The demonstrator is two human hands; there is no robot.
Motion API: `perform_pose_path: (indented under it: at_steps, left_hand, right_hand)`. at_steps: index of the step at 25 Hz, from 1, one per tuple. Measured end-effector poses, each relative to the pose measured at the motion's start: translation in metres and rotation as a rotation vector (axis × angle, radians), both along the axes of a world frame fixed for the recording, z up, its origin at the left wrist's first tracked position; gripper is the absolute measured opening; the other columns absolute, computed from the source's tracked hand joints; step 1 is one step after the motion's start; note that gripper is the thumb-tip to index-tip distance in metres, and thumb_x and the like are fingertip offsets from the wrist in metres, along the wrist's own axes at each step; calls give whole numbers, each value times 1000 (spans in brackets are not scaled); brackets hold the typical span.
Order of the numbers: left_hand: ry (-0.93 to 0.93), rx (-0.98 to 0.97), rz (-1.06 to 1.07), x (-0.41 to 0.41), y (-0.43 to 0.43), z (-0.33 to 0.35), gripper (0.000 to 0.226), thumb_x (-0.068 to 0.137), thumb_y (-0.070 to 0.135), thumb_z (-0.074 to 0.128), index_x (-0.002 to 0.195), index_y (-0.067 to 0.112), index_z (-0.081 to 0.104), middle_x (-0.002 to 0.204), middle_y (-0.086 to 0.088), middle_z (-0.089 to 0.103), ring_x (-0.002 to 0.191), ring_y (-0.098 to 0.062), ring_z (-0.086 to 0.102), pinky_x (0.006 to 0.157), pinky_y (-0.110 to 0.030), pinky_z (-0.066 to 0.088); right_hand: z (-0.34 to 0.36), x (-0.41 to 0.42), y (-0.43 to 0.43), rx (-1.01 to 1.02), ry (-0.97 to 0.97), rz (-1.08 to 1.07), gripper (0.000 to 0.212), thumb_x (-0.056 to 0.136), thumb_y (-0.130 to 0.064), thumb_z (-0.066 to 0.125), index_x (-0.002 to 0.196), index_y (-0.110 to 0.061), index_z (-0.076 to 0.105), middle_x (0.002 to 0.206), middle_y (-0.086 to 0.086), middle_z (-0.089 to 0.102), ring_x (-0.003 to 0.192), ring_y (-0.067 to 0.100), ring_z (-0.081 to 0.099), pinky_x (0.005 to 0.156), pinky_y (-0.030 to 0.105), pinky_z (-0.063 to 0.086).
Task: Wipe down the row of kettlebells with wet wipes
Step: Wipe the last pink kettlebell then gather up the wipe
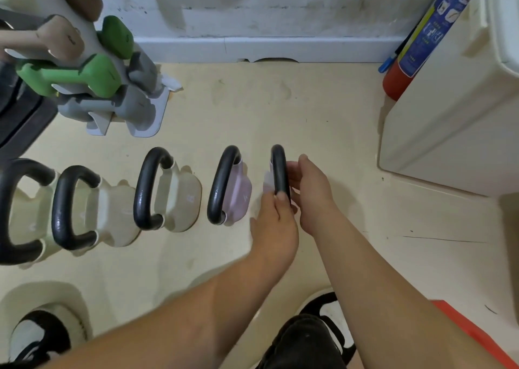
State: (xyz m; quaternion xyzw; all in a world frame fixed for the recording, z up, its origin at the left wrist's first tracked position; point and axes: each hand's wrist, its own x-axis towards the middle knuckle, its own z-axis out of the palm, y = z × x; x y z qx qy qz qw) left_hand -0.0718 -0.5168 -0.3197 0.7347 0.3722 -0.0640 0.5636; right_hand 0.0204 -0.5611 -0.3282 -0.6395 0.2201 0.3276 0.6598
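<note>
Several kettlebells with black handles stand in a row on the cream floor. The rightmost kettlebell (278, 166) sits between my hands, its body mostly hidden. My left hand (273, 225) pinches the near end of its handle, thumb on top. A pale lavender patch (267, 183) shows just left of the handle; I cannot tell whether it is a wet wipe or the body. My right hand (309, 194) curls its fingers against the handle's right side. A pink kettlebell (237, 197) stands immediately to the left, then cream ones (179, 197).
A dumbbell rack (92, 68) with green, grey and beige dumbbells stands at the back left. A white cabinet (449, 132) and a red fire extinguisher (398, 76) are at the right. My shoes (331, 312) are at the bottom, by an orange edge (477, 335).
</note>
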Motion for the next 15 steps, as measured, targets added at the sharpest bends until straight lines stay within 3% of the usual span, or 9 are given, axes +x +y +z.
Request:
perform_pose_path:
  at_steps: [2, 4, 5, 7, 8, 9, 10, 12, 15]
  left_hand:
    - [-25, -20, 0, -14, -3, -13, 35, 109, 40, 25, 133, 32, 49, 114, 11, 66, 111, -10, 61, 106, -42, 46]
    - [-70, -103, 1, -7, -9, -3, 42, 110, 35, 27, 152, 32, 32, 131, 11, 59, 118, -1, 56, 100, -24, 45]
    - [-68, -102, -17, 1, -9, 1, 46, 110, 33, 29, 156, 33, 24, 136, 12, 54, 119, 5, 53, 95, -16, 41]
    - [-70, 82, -106, 30, 2, 1, 59, 109, 33, 31, 162, 29, 7, 158, 4, 36, 140, -6, 42, 108, -19, 34]
    - [-32, 210, -193, 50, 13, -4, 62, 108, 33, 31, 163, 23, 4, 168, -2, 17, 154, -15, 23, 119, -29, 26]
    - [56, 313, -334, 74, 25, 0, 60, 108, 31, 30, 162, 14, 11, 171, -8, 5, 157, -22, 10, 124, -36, 20]
    - [146, 397, -477, 94, 36, 8, 52, 108, 29, 30, 155, 7, 31, 169, -15, 11, 155, -28, 13, 124, -40, 22]
    - [293, 529, -733, 119, 50, 25, 38, 107, 23, 34, 122, 4, 63, 144, -18, 51, 127, -29, 49, 107, -38, 43]
    - [330, 732, -999, 124, 57, 38, 31, 103, 15, 38, 94, 6, 66, 114, -11, 64, 99, -24, 56, 88, -38, 50]
  right_hand:
    - [4, -3, 1, 56, 25, -21, 46, 102, -40, 37, 109, -11, 72, 96, 7, 80, 81, 17, 77, 67, 30, 59]
    - [0, -5, -2, 74, 48, -68, 47, 103, -40, 38, 110, -8, 72, 97, 9, 79, 81, 17, 78, 68, 30, 62]
    - [0, -4, -3, 69, 50, -70, 49, 102, -43, 38, 109, -9, 72, 102, 10, 79, 89, 21, 77, 80, 35, 62]
    - [-4, -5, -5, 82, 67, -85, 52, 98, -49, 38, 102, -12, 74, 108, 13, 77, 100, 26, 74, 98, 44, 55]
    - [-4, -6, -6, 92, 76, -102, 51, 99, -50, 37, 99, -14, 74, 108, 12, 78, 98, 23, 74, 96, 41, 55]
    - [-2, -6, -6, 94, 87, -122, 50, 101, -48, 37, 98, -14, 74, 106, 9, 78, 92, 18, 75, 88, 36, 57]
    - [0, -5, -7, 99, 86, -148, 47, 103, -45, 38, 97, -14, 72, 102, 6, 79, 86, 13, 74, 80, 30, 58]
    - [4, -4, -5, 75, 70, -211, 44, 104, -42, 40, 94, -13, 71, 95, 3, 76, 82, 12, 72, 80, 29, 58]
    - [1, -2, -8, -9, 70, -271, 44, 99, -44, 41, 96, -12, 71, 98, 4, 70, 95, 21, 68, 92, 39, 56]
